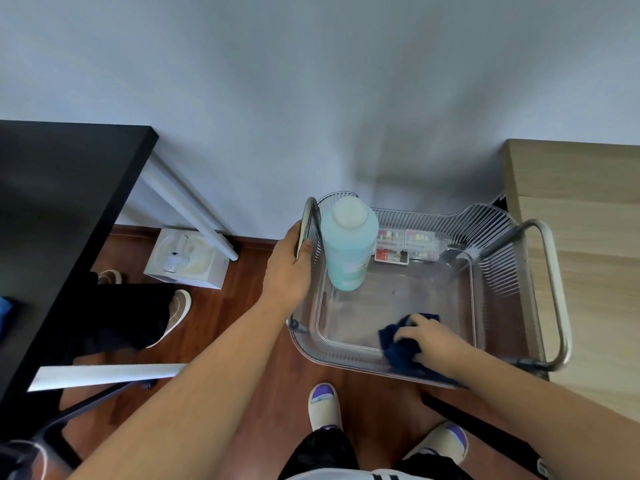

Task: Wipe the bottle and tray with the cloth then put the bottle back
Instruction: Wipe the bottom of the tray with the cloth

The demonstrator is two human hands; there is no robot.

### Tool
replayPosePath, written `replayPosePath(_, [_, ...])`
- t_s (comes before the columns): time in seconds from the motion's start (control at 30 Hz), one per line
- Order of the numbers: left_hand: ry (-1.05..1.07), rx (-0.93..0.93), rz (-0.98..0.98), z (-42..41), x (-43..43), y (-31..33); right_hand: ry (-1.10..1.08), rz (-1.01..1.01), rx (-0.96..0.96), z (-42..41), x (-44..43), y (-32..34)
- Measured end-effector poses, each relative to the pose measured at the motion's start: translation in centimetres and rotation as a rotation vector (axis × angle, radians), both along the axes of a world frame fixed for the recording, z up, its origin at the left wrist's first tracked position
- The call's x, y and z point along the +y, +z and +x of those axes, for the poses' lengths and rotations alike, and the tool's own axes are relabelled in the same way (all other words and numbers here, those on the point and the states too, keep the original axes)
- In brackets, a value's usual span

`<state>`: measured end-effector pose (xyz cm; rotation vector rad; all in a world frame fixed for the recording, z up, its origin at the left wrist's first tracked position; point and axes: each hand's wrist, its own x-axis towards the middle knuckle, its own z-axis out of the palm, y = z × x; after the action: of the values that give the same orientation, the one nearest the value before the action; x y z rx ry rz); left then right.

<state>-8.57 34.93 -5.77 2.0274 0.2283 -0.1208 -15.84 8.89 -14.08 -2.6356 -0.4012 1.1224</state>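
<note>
A clear plastic tray (391,299) sits on top of a metal-framed cart. A tall bottle of pale blue liquid with a white cap (348,244) stands upright in the tray's far left corner. My right hand (431,337) presses a crumpled dark blue cloth (398,346) onto the tray floor near its front edge. My left hand (289,268) grips the cart's left metal handle (306,220), just left of the bottle and not touching it.
Small clear boxes with coloured pieces (405,245) lie at the tray's back. The cart's right handle (550,289) stands by a wooden counter (581,237). A black table (62,202) and another person's legs (138,313) are at left. A white box (187,258) rests on the floor.
</note>
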Motion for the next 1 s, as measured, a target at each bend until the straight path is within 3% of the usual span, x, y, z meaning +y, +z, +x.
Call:
replayPosePath(0.17, [-0.023,-0.02,-0.005,-0.1,0.1,0.2,0.114,0.124,-0.048,1.5,9.8,0.5])
replayPosePath(0.3, [-0.048,-0.042,-0.015,-0.2,0.0,0.6,0.173,0.084,-0.056,2.1,13.0,0.9])
replayPosePath(0.47, [-0.057,-0.05,0.0,-0.1,0.0,0.6,0.129,0.023,-0.036,1.9,8.7,0.8])
replayPosePath(0.73, [-0.034,-0.017,-0.017,-0.2,-0.1,0.7,-0.202,0.006,-0.124,1.5,-0.3,-0.5])
replayPosePath(1.0, [-0.062,-0.018,-0.051,-0.2,0.1,0.8,-0.142,-0.019,-0.156,4.8,1.9,-0.4])
